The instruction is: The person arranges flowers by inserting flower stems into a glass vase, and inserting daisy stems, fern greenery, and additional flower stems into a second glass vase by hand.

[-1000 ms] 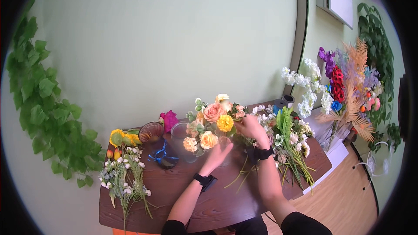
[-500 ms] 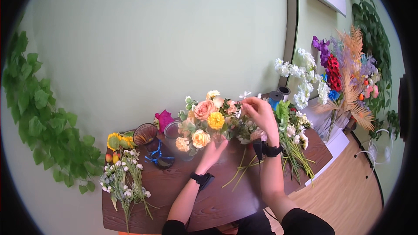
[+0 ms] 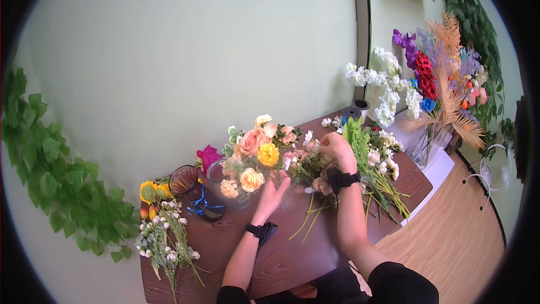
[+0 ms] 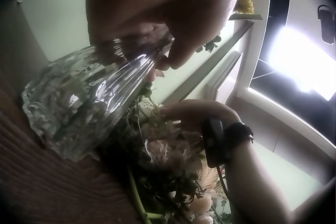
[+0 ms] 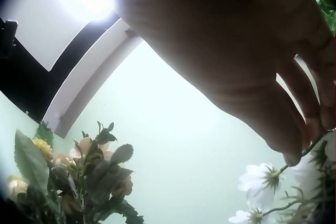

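In the left wrist view my left hand [image 4: 163,14] curls its fingers round the neck of a clear ribbed glass vase [image 4: 79,103] on the table. Peach roses [image 3: 251,180] and a yellow bloom [image 3: 268,155] stand above that hand in the head view. My right hand [image 3: 339,151] is to the right of the bouquet, over a loose pile of flowers. Seen from the right wrist, its fingertips pinch a thin green stem [image 5: 311,148] bearing white flowers [image 5: 260,181].
A dark glass vase with blue ribbon [image 3: 206,205] and white flower sprigs [image 3: 169,240] lie left on the brown table [image 3: 275,264]. Green fern [image 3: 354,141] and cut stems [image 3: 388,200] are at right. A tall arrangement [image 3: 444,84] stands beyond.
The head view has shifted, so the wall vine sits lower. My right hand has moved away from the bouquet to the right, and white flowers now show at its fingers. My left hand stays below the bouquet.
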The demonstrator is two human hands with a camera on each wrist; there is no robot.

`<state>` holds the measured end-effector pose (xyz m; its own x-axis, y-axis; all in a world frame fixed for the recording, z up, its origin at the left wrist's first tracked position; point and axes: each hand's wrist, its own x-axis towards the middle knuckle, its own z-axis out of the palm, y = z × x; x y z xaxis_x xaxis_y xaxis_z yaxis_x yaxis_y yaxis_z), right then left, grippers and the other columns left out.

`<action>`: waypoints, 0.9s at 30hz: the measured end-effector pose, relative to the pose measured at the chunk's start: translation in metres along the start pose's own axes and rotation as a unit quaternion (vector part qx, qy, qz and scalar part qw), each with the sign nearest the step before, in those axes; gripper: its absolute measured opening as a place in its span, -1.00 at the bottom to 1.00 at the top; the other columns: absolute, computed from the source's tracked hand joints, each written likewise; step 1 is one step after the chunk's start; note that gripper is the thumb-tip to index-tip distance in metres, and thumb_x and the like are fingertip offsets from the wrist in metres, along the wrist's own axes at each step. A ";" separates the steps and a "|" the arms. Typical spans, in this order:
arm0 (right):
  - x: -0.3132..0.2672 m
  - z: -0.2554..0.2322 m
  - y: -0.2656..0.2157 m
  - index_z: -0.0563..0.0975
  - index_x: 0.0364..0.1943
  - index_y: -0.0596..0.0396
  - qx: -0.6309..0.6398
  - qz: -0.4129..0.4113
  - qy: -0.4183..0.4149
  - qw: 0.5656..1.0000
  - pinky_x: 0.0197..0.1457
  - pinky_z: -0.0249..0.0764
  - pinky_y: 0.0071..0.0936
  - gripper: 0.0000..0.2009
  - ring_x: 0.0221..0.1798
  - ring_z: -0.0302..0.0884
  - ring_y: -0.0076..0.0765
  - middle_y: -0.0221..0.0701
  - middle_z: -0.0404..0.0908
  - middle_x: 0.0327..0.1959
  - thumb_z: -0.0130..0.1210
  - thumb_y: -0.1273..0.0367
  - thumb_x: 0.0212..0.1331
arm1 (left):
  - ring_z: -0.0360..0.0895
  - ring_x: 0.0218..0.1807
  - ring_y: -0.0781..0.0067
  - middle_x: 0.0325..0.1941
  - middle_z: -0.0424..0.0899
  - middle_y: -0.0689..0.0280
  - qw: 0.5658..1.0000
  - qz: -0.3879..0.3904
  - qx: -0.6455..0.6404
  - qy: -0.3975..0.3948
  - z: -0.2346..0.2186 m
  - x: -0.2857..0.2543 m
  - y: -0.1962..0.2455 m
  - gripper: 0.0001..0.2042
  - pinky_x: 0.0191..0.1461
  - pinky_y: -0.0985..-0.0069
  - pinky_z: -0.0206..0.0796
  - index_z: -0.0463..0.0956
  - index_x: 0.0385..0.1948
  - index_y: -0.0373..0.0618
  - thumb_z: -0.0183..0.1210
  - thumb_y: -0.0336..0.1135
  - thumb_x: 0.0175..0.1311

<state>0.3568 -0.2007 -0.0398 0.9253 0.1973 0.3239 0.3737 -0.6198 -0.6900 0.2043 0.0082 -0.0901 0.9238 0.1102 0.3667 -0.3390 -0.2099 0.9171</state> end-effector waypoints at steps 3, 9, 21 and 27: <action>-0.009 -0.002 -0.002 0.61 -0.38 0.13 -0.041 -0.045 -0.020 0.998 -0.08 0.50 -0.24 -0.85 -0.18 0.59 0.01 -0.15 0.64 -0.30 0.19 0.41 -0.08 | 0.39 -0.08 0.57 -0.17 0.44 0.37 1.000 -0.006 -0.016 -0.003 0.000 0.000 -0.004 -0.83 0.11 0.55 0.22 0.38 -0.14 -0.15 0.12 -0.33 0.36; -0.011 0.002 -0.006 0.69 -0.26 -0.01 -0.095 -0.006 -0.033 0.995 -0.03 0.54 -0.31 -0.71 -0.11 0.64 -0.09 -0.20 0.68 -0.19 0.24 0.45 -0.20 | 0.38 -0.06 0.59 -0.17 0.44 0.38 0.999 -0.022 -0.035 -0.010 -0.002 0.002 -0.014 -0.82 0.12 0.56 0.22 0.38 -0.12 -0.15 0.13 -0.35 0.36; -0.026 -0.081 -0.084 0.60 -0.11 0.19 0.218 -0.082 0.224 0.946 -0.32 0.46 -0.49 -0.79 -0.42 0.61 -0.42 -0.27 0.70 -0.39 0.07 0.45 0.21 | 0.41 -0.13 0.64 -0.22 0.46 0.44 0.999 -0.013 -0.045 0.002 0.001 0.000 -0.006 -0.85 0.03 0.61 0.25 0.38 -0.13 -0.12 0.12 -0.37 0.37; -0.056 -0.106 -0.092 0.56 -0.03 0.20 0.326 -0.144 0.339 0.871 -0.33 0.40 -0.67 -0.80 -0.37 0.51 -0.62 -0.36 0.69 -0.27 -0.02 0.46 0.38 | 0.40 -0.11 0.64 -0.20 0.46 0.43 0.998 -0.018 -0.052 0.013 0.002 -0.001 -0.004 -0.85 0.04 0.62 0.25 0.38 -0.12 -0.12 0.11 -0.38 0.37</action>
<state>0.2638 -0.2353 0.0736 0.6185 -0.3572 0.6999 0.7462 -0.0121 -0.6656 0.2054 0.0072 -0.0947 0.9316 0.1412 0.3349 -0.3227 -0.1031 0.9409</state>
